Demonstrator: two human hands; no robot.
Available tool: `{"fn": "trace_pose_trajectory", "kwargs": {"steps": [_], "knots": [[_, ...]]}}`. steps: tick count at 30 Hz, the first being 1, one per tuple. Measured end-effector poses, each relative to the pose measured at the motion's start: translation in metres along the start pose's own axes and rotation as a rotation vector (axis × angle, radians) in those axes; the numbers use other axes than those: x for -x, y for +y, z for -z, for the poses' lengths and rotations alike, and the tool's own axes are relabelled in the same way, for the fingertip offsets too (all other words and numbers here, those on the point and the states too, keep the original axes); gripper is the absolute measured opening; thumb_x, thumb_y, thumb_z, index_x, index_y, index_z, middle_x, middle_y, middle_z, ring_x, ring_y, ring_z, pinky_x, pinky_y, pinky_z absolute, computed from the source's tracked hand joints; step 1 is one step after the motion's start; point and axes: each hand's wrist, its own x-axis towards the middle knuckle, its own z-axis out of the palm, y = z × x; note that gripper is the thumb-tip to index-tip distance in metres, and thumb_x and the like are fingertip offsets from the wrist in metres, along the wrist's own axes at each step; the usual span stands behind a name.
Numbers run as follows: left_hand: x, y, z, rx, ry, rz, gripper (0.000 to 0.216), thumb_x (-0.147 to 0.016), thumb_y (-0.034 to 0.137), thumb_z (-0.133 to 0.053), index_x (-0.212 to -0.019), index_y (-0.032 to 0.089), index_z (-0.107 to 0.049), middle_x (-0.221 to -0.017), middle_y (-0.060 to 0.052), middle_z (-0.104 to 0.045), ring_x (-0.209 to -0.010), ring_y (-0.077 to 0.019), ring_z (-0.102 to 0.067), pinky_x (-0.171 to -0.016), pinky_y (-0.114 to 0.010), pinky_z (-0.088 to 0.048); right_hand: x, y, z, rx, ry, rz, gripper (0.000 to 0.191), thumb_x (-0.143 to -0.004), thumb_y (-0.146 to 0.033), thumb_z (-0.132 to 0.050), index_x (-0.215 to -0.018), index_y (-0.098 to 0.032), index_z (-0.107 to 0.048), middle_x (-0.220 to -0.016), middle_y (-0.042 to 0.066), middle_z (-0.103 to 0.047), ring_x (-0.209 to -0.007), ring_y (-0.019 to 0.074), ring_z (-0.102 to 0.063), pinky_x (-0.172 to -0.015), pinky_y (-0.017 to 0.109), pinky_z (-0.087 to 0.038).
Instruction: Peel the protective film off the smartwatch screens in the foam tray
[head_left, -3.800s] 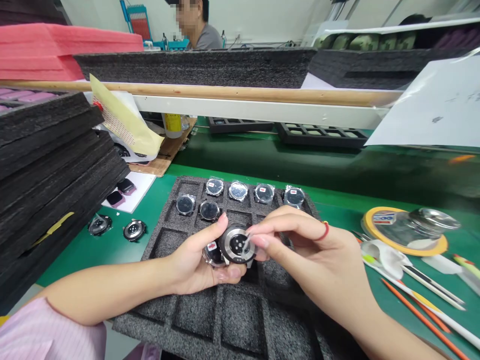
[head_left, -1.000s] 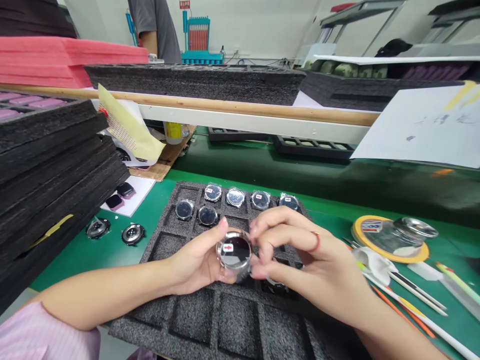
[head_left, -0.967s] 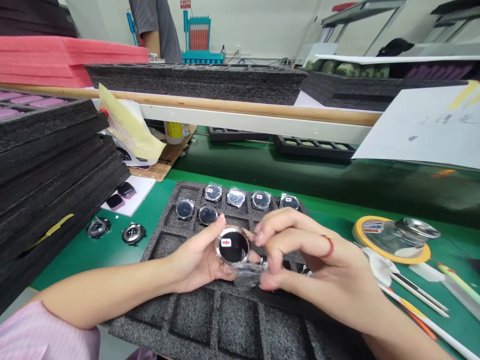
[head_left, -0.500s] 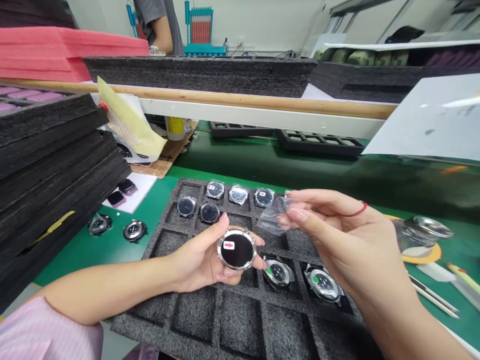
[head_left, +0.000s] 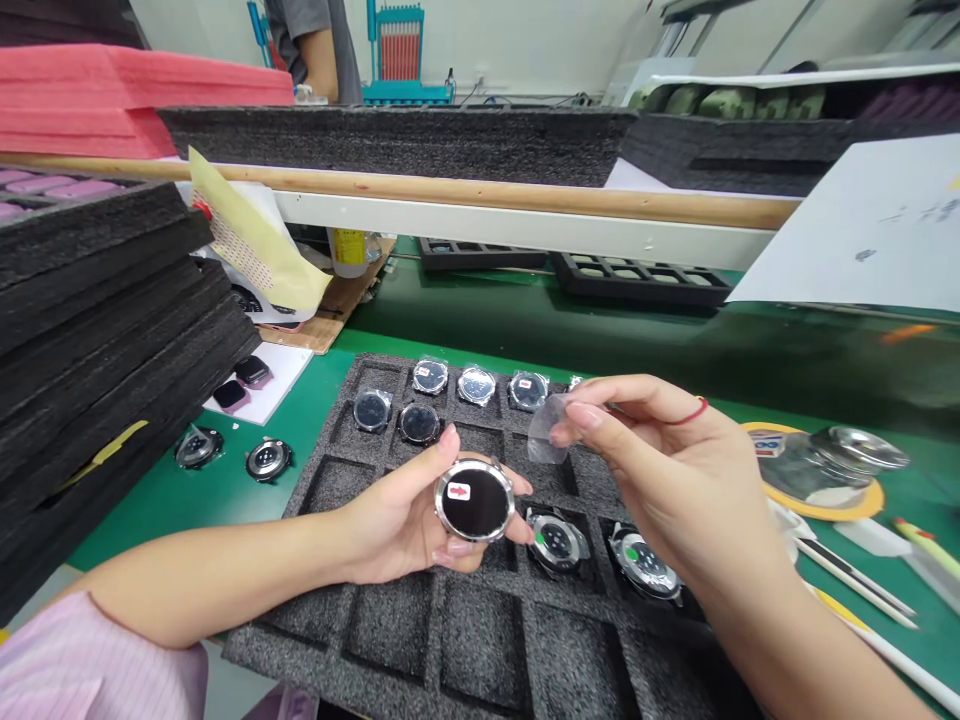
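Observation:
In my left hand (head_left: 420, 510) is a round smartwatch (head_left: 486, 515) with a silver rim, its black screen facing up. A white sticker with a red arrow (head_left: 459, 492) is on that screen. My right hand (head_left: 660, 450) pinches a clear plastic film (head_left: 547, 430) between thumb and fingers, apart from the watch. Under both hands lies a dark grey foam tray (head_left: 394, 635) with square pockets. Two watch bodies lie back up in it, one (head_left: 556, 543) beside my left fingertips, the other (head_left: 646, 562) partly behind my right wrist. Several film-covered watches (head_left: 476, 385) fill pockets along the far side.
Stacked black foam trays (head_left: 97, 370) rise on the left. Two loose watch bodies (head_left: 268, 459) lie on the green table beside them. At right are a metal-lidded glass jar (head_left: 847, 460), tweezers (head_left: 855, 580) and a yellow-handled tool. A wooden-edged shelf (head_left: 480, 195) crosses the back; a person stands beyond.
My right hand has shifted slightly left and turned a little with the plastic film, which now looks narrower. The watch in my left hand stays nearly in place.

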Motion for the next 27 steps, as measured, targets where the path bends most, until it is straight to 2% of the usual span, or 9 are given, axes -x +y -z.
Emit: {"fn": "trace_pose_trajectory", "kwargs": {"steps": [7,12,20,24,27], "knots": [[-0.0007,-0.0015,0.0011,0.02,-0.003,0.011,0.053,-0.085,0.064,-0.067,-0.103,0.014,-0.073,-0.087,-0.01,-0.073,-0.048,-0.0054,-0.043,-0.047,-0.021,-0.027,-0.0028,-0.0015,-0.0039,-0.03,-0.007,0.0,0.02,-0.076,-0.032,-0.084,-0.091,-0.024,-0.074,-0.075,-0.002,-0.069,-0.055,0.009,-0.062,-0.056,0.021,-0.056],[-0.0006,-0.0012,0.0012,0.016,0.003,0.019,0.054,-0.084,0.065,-0.068,-0.102,0.014,-0.074,-0.086,-0.01,-0.074,-0.047,-0.0052,-0.045,-0.047,-0.02,-0.027,-0.0026,0.0017,-0.0033,0.029,-0.027,0.014,0.016,-0.077,-0.036,-0.084,-0.081,-0.023,-0.075,-0.076,-0.001,-0.071,-0.056,0.0089,-0.063,-0.058,0.021,-0.055],[-0.0007,0.0001,0.0009,0.027,0.0,0.032,0.053,-0.083,0.064,-0.069,-0.101,0.015,-0.075,-0.086,-0.009,-0.074,-0.047,-0.0049,-0.046,-0.047,-0.018,-0.028,-0.0014,0.0013,-0.0036,0.084,-0.005,0.06,0.019,-0.078,-0.041,-0.082,-0.08,-0.024,-0.075,-0.077,0.0,-0.071,-0.061,0.0116,-0.065,-0.061,0.024,-0.057],[-0.001,-0.001,0.001,0.01,0.004,0.034,0.054,-0.084,0.066,-0.066,-0.101,0.016,-0.075,-0.087,-0.009,-0.073,-0.047,-0.0047,-0.045,-0.047,-0.018,-0.029,-0.0011,-0.0004,-0.0065,0.164,0.005,0.059,0.025,-0.076,-0.046,-0.082,-0.078,-0.023,-0.073,-0.075,0.002,-0.072,-0.058,0.0137,-0.064,-0.058,0.028,-0.057],[-0.001,-0.0013,-0.0002,-0.037,0.024,0.003,0.054,-0.084,0.067,-0.065,-0.102,0.017,-0.076,-0.093,-0.01,-0.072,-0.049,-0.0047,-0.046,-0.049,-0.019,-0.032,-0.0026,0.0028,-0.007,0.221,-0.027,0.054,0.021,-0.076,-0.042,-0.082,-0.079,-0.023,-0.073,-0.075,0.003,-0.072,-0.059,0.014,-0.064,-0.058,0.028,-0.056]]}}
